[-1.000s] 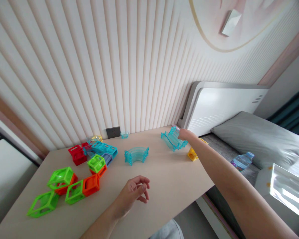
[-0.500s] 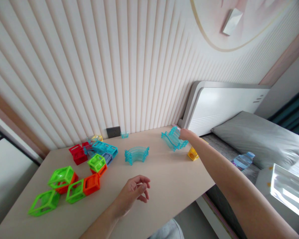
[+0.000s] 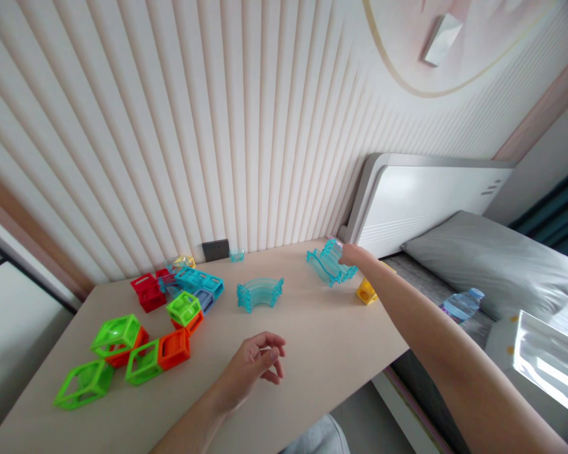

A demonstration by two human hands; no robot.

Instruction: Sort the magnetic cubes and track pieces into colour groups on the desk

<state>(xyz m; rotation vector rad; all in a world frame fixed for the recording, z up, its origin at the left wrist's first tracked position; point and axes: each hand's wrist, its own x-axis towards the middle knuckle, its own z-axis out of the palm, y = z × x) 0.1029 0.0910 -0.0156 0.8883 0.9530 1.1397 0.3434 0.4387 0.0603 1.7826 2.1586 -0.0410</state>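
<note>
My left hand [image 3: 261,359] hovers low at the front of the table, fingers loosely curled and apart, holding nothing. Just beyond it stands a stack of curved, see-through blue track pieces [image 3: 260,294]. At the back right, my right hand [image 3: 351,255] is closed at the edge of a second stack of see-through blue track pieces [image 3: 329,263]; its fingertips are hidden behind the hand. A yellow cube block [image 3: 366,292] lies under my right forearm, which partly covers it.
On the table's left are green frame blocks [image 3: 116,334], orange blocks [image 3: 174,350], red blocks [image 3: 150,294] and blue blocks [image 3: 199,281]. A small clear blue piece [image 3: 237,255] sits by the wall socket [image 3: 216,250]. A bed with a bottle [image 3: 462,305] adjoins the table on the right.
</note>
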